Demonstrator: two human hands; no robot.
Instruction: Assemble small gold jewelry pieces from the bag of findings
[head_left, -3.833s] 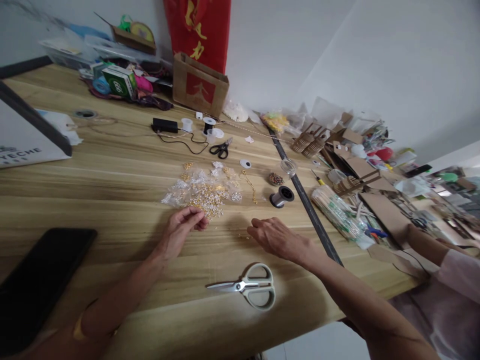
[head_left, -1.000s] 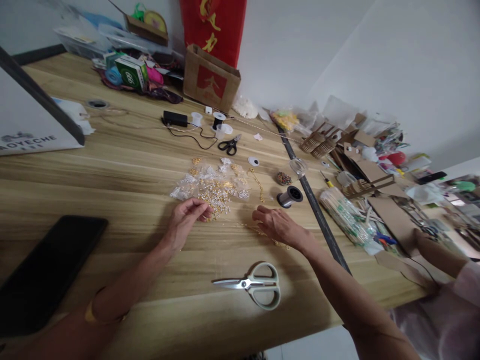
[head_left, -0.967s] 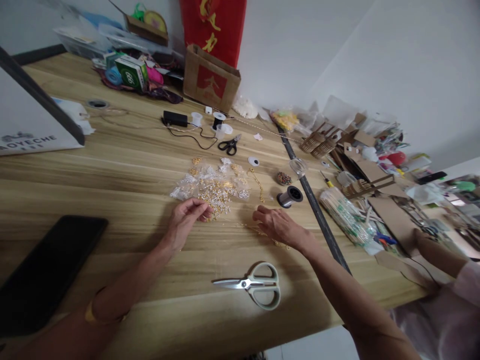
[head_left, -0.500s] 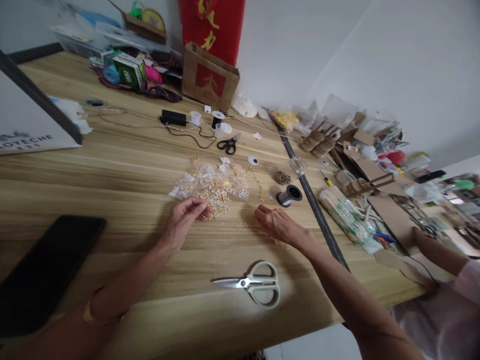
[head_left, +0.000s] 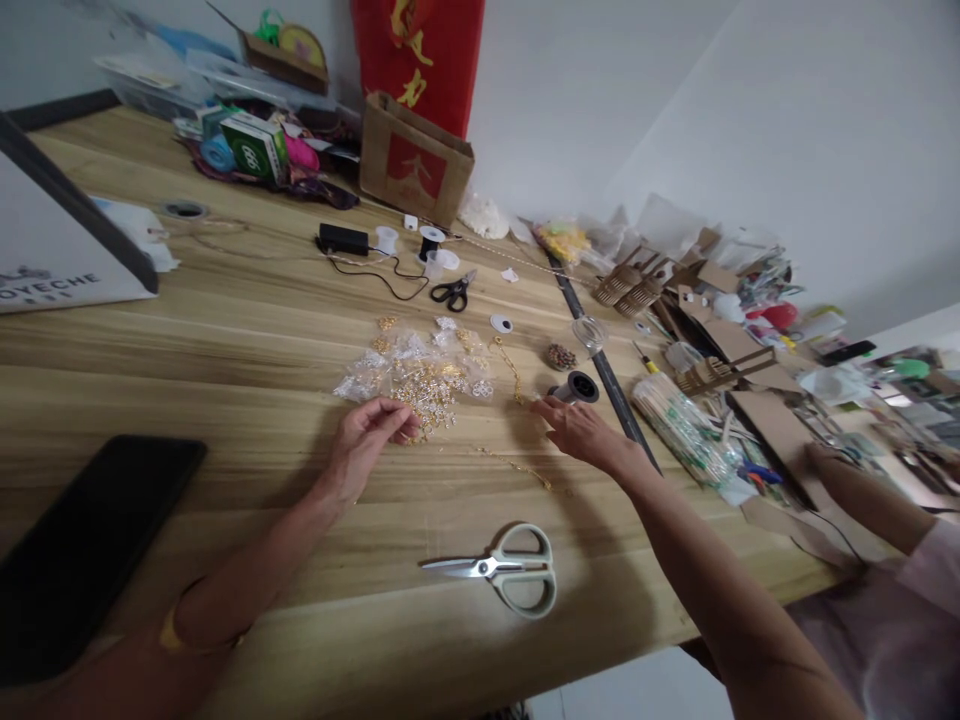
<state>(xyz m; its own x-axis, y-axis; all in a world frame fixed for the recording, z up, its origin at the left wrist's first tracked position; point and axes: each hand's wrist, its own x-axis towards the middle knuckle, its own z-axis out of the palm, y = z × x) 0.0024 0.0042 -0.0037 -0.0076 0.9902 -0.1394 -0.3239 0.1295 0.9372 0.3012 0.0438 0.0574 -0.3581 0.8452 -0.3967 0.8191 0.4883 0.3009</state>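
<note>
My left hand (head_left: 375, 435) rests at the near edge of a pile of small gold and silver beads (head_left: 429, 390), thumb and fingertips pinched together. Whatever is between those fingertips is too small to make out. Over the wood to the right, my right hand (head_left: 581, 430) has its fingers stretched out and apart, just in front of a dark spool of thin wire (head_left: 581, 387); whether they touch is unclear. A gold chain (head_left: 516, 375) lies left of the spool. Another thin gold chain (head_left: 525, 468) lies nearer me, above pale-handled scissors (head_left: 499, 568).
Black scissors (head_left: 454, 291), a white oval piece (head_left: 501, 323) and a round beaded ball (head_left: 560, 357) lie farther back. A dark phone-like slab (head_left: 97, 550) is at left. Bundled sticks (head_left: 682, 425) lie right of the dark strip. Another person's arm (head_left: 870, 495) reaches in at right.
My right hand has moved away and to the right, from the near gold chain to beside the spool, uncovering the chain. My left hand has stayed by the beads.
</note>
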